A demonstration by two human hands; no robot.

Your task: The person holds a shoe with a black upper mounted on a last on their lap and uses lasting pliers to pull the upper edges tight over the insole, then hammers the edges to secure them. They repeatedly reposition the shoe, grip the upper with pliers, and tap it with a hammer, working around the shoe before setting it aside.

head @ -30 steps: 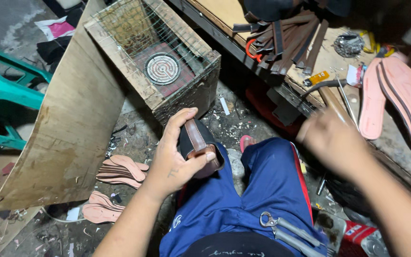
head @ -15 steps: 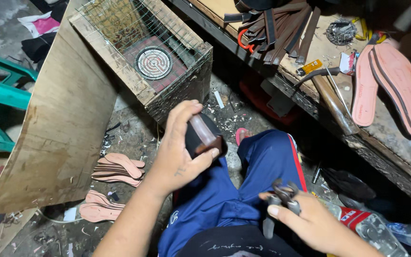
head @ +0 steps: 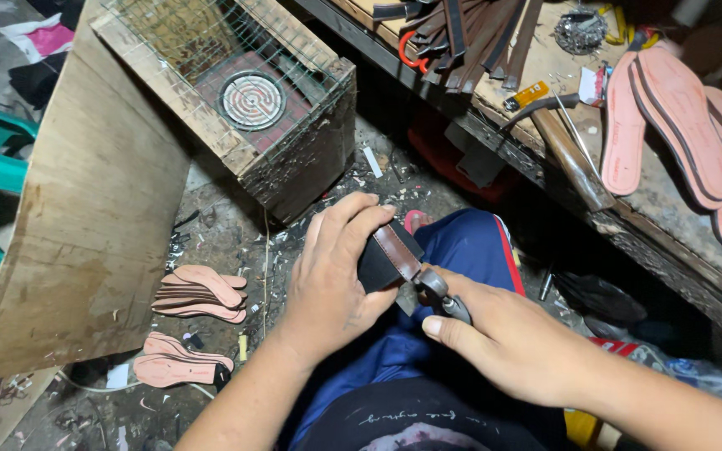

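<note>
Right hand [head: 503,342], at counter a second ago, now back over lap gripping metal tool [head: 440,299] against strap [head: 396,250]. Left hand [head: 332,288] keeps block [head: 376,266] clamped.

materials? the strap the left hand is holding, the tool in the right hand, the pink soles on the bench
Strap in the left hand: looks like brown leather or imitation, smooth sheen, paler edge lines, on a black block.
Tool in the right hand: grey metal, dull glint; type unclear.
Pink soles: probably rubber or foam, matte, dark rim.
</note>
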